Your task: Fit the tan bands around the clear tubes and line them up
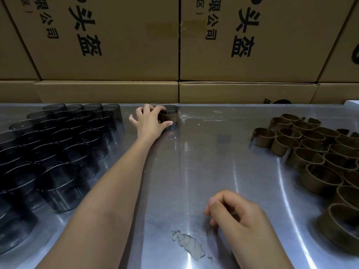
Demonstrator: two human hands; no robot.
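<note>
A person's two bare arms reach over a shiny metal table [194, 162], seen from above and behind the hands. The left hand [149, 123] is stretched far forward, almost to the wall of cardboard boxes [108, 45] at the back of the table. Its thumb and fingers curl around a banded tube [168, 116], a smoky clear tube standing upright with a tan band wrapped around its middle. The thumb presses the near side of the band and the fingertips lie over the tube's top and far side. The tube's base rests on the table, just to the right of the palm.

To the left of that hand and arm stands a dense cluster of clear tubes [48, 152], dark-tinted, upright and packed closely in rows, running from the back of the table down to the near left corner. None of them carries a band.

The right hand [239, 216] is close to the body, low and to the right of the left forearm. Its fingers are curled loosely inward toward the thumb, and it holds nothing that can be seen; it is slightly blurred. Whether it touches the table cannot be told.

Further right of that hand lies a loose pile of tan bands [314, 152], open-ended rings, most standing on edge and touching one another. A grey smudge [189, 244] marks the table just nearer than the right hand.
</note>
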